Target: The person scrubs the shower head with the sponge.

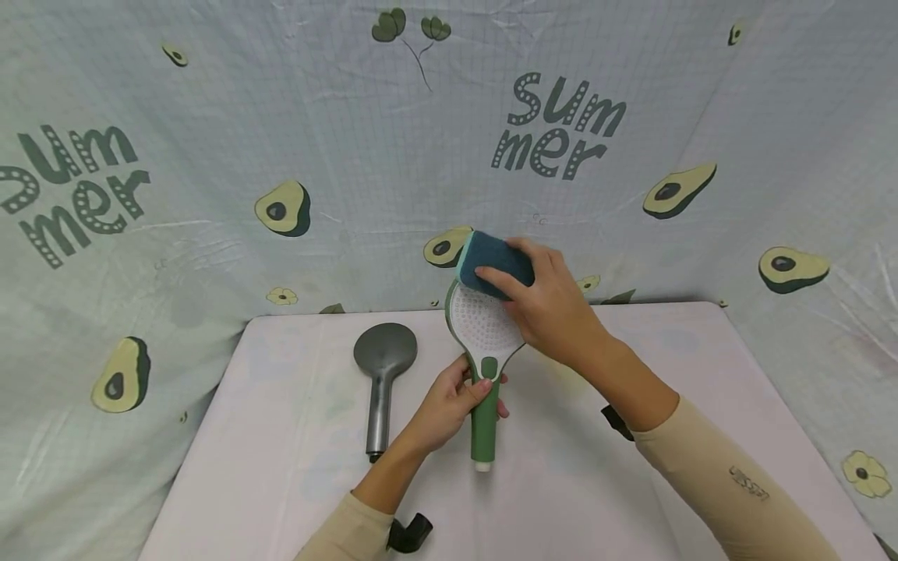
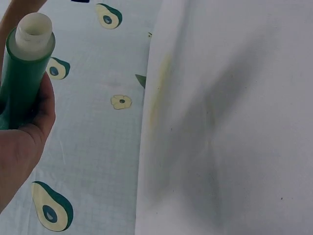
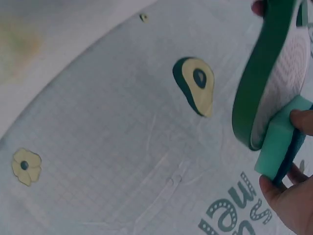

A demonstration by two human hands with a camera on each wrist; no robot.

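My left hand grips the green handle of a shower head, holding it upright above the table with its white nozzle face toward me. In the left wrist view the white threaded end of the handle sticks out past the fingers. Between thumb and fingers, my right hand pinches a sponge, dark blue on one side and teal on the other. The right wrist view has the sponge's teal side against the nozzle face near its top edge.
A grey shower head lies left of my hands on the pale table. One black piece sits by the left sleeve, another partly under the right forearm. Behind the table hangs a cloth printed with avocados.
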